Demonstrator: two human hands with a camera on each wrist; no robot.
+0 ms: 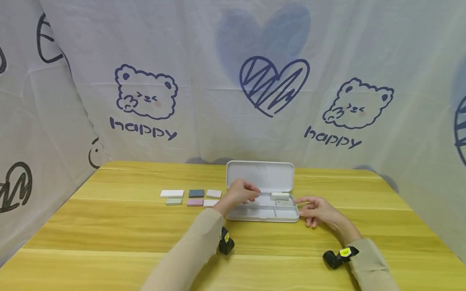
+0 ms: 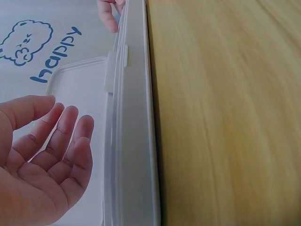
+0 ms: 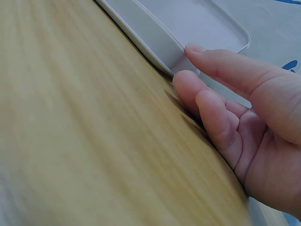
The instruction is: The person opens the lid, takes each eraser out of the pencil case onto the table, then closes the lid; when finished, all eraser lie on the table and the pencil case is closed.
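A white hinged case with divided compartments lies on the table, its lid raised at the back. My left hand hovers over the left part of the case, fingers loosely bent and nothing between them; the left wrist view shows its bare palm. At the case's right end, fingertips of my right hand touch the rim and outer wall. The right wrist view shows one fingertip right at the corner. In the back right compartment sit a white block and a pale greyish block.
Left of the case, small blocks lie in two rows: white, dark blue, beige, pale green, pink and another white one, close to my left forearm. A printed cloth hangs behind the wooden table.
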